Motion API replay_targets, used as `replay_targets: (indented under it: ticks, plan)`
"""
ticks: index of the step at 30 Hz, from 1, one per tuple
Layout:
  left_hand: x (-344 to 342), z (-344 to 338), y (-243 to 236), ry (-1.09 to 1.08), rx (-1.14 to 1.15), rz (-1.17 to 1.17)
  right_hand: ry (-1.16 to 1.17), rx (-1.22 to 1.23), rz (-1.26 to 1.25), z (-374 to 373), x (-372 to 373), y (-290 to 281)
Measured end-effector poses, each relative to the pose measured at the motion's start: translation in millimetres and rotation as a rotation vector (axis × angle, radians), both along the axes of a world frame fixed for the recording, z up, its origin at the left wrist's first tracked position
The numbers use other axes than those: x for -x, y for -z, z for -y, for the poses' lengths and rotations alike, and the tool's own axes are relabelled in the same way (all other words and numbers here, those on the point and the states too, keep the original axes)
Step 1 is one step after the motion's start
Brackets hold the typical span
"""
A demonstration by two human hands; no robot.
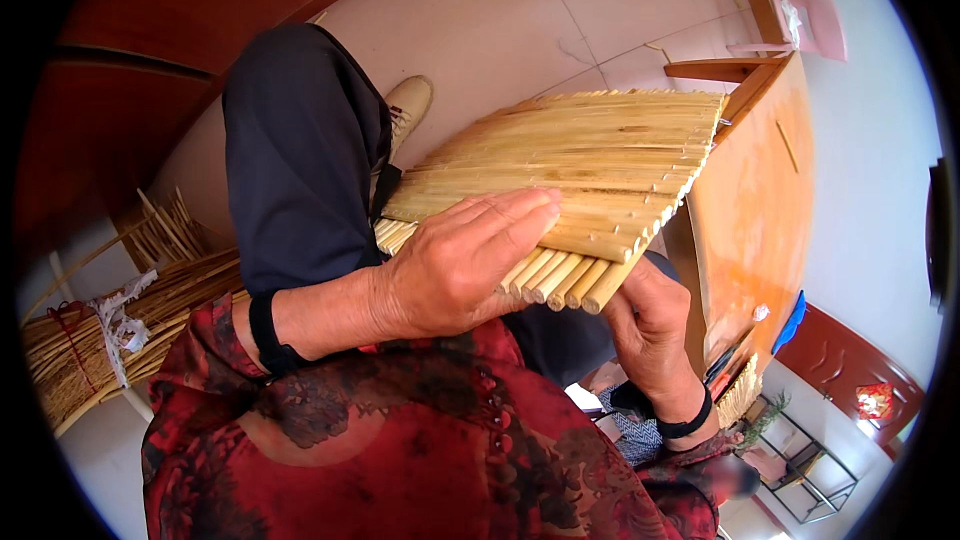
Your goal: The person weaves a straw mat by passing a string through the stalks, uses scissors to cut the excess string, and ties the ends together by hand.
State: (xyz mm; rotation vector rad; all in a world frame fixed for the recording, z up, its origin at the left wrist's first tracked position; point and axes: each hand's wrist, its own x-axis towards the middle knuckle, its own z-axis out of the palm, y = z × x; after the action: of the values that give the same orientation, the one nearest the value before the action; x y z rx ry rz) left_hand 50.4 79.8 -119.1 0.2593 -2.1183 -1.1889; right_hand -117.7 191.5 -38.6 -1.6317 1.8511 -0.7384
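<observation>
Red patterned sleeves fill the bottom of the view, and from them two hands reach out. One left hand point(455, 260) lies flat, fingers straight and open, pressing on the near corner of one woven mat of pale stalks point(590, 170). One right hand point(650, 325) curls up from below, gripping the mat's near edge, where the cut stalk ends show. That mat rests across a dark-trousered knee point(300, 150); its stalks run lengthwise from lower left to upper right, far end toward a wooden table point(755, 200). One tied bundle of loose stalks point(110, 330) lies on the floor at left, beyond one pale shoe point(410, 105).
</observation>
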Motion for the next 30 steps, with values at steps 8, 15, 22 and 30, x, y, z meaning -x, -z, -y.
replay_targets:
  ticks: [8,15,22,30]
  plan:
    - [-0.9,-6.7,-7.5,-0.070,0.097,0.099,-0.102,0.131,-0.281,3.5,0.2,-0.1]
    - [-0.5,-13.3,-8.2,-0.077,0.119,0.133,-0.127,0.090,-0.153,-2.7,2.0,1.7]
    - [3.3,-12.3,-7.5,-0.071,0.147,0.093,-0.136,0.060,-0.117,-1.5,4.6,-2.2]
    - [4.7,-13.1,-6.0,-0.085,0.141,0.080,-0.003,-0.057,-0.024,-8.2,2.5,-2.2]
